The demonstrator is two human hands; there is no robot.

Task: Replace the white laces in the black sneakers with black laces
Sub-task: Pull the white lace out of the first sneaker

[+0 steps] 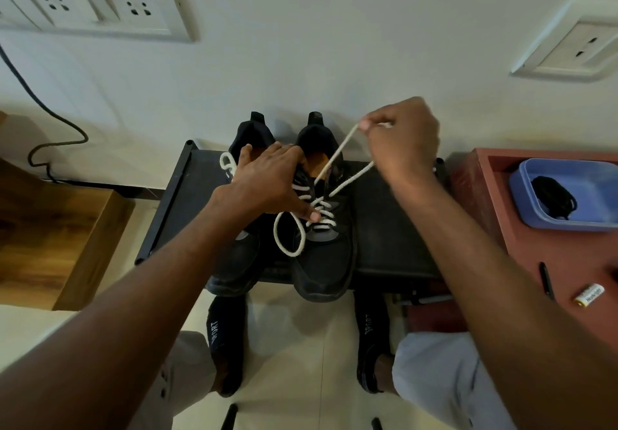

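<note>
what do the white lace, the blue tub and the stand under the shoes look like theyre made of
White lace: woven cotton or similar cord, matte, with a slightly fuzzy edge.
Blue tub: probably plastic, with smooth moulded walls, rounded corners and a soft sheen.
Stand: dark, with tube-like corner posts, possibly painted metal or plastic; the picture leaves that open.

Place: home room, likely.
Evidence: wall sockets (97, 1), tiled floor (294, 346), black shoe rack (394, 222), wooden furniture (50, 229), socked feet.
</note>
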